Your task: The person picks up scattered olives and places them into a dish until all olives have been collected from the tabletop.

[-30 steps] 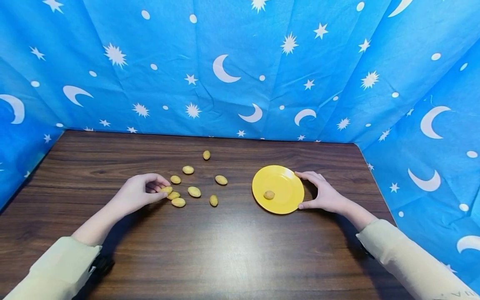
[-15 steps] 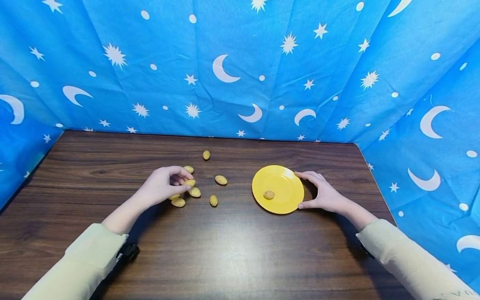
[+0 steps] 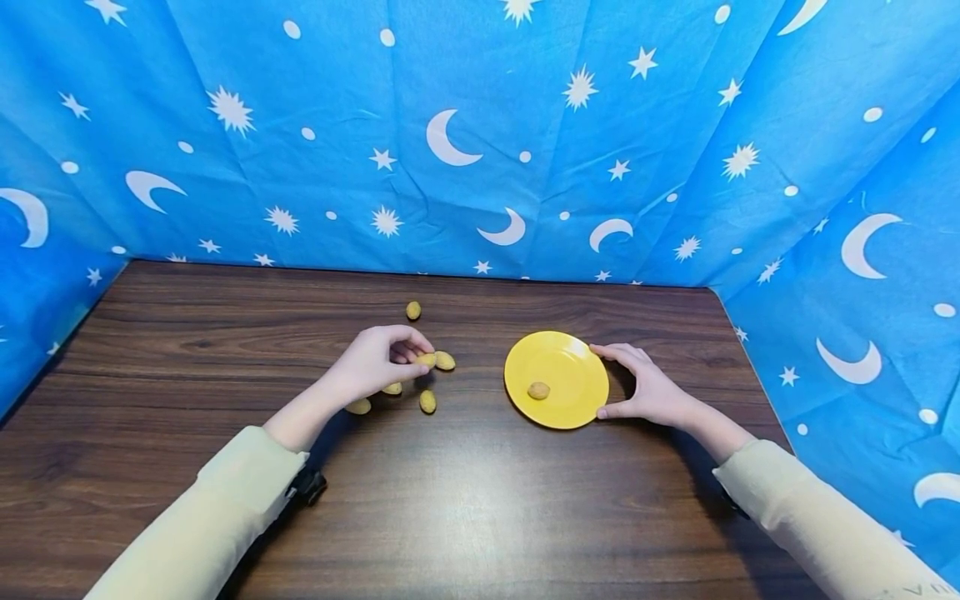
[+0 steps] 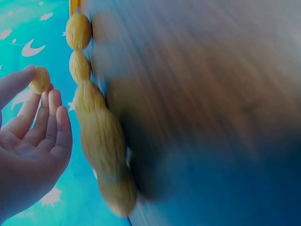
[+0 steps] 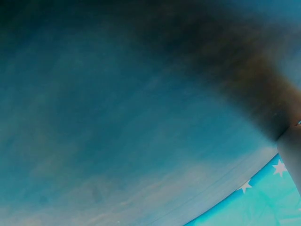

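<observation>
Between thumb and fingertips, my left hand (image 3: 382,360) pinches a wrinkled yellow oval nut (image 4: 41,80), raised off the table in the left wrist view. Similar nuts lie around that hand: one (image 3: 446,361) just past the fingertips, one (image 3: 427,402) in front, one (image 3: 413,310) farther back, others partly hidden beneath the hand. My right hand (image 3: 645,390) holds the right rim of a round yellow plate (image 3: 566,350), index finger at the back and thumb at the front. A single browner nut (image 3: 538,390) rests on the plate. The right wrist view shows mostly blurred tabletop.
The dark wood-grain table (image 3: 480,500) backs onto a blue cloth (image 3: 480,192) printed with white moons and stars, which also rises on both sides. In the left wrist view a row of nuts (image 4: 101,139) stands along the tabletop.
My left hand has taken a nut from the left of the group and moved right with it, over the other nuts toward the plate. My right hand and the plate stay where they were.
</observation>
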The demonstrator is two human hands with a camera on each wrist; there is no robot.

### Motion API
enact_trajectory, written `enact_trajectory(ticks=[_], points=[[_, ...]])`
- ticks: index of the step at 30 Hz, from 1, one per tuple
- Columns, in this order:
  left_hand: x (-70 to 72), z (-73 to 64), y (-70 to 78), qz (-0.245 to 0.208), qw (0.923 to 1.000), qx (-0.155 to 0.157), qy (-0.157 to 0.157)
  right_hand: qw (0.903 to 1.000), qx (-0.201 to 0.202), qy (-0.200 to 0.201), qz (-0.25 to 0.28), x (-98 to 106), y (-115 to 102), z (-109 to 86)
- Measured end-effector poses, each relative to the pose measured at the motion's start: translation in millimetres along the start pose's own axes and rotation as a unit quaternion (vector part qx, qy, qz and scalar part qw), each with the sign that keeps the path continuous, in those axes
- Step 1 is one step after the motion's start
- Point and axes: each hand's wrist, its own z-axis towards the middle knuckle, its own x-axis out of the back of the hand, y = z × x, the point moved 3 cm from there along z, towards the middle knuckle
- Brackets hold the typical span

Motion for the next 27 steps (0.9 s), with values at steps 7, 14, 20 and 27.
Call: enact_trajectory(ticks=[7,14,20,27], points=[[-19.8,16.1,17.8,-0.021,0.9996,-0.010,-0.017,1.0000,-0.001,0.003,0.000,0,0,-0.6],[-39.6,32.0,31.2,-0.019,0.9991,-0.023,-0.030,1.0000,-0.001,0.001,0.003,-1,-1,0.3],[-56.2,45.2,40.6,-0.027,0.9981,-0.032,-0.046,1.0000,0.000,0.001,-0.001,-2,-1,0.6],[-70.5,56.7,49.7,-0.029,0.9978,-0.035,-0.048,1.0000,0.004,0.003,-0.001,-1,-1,0.4]])
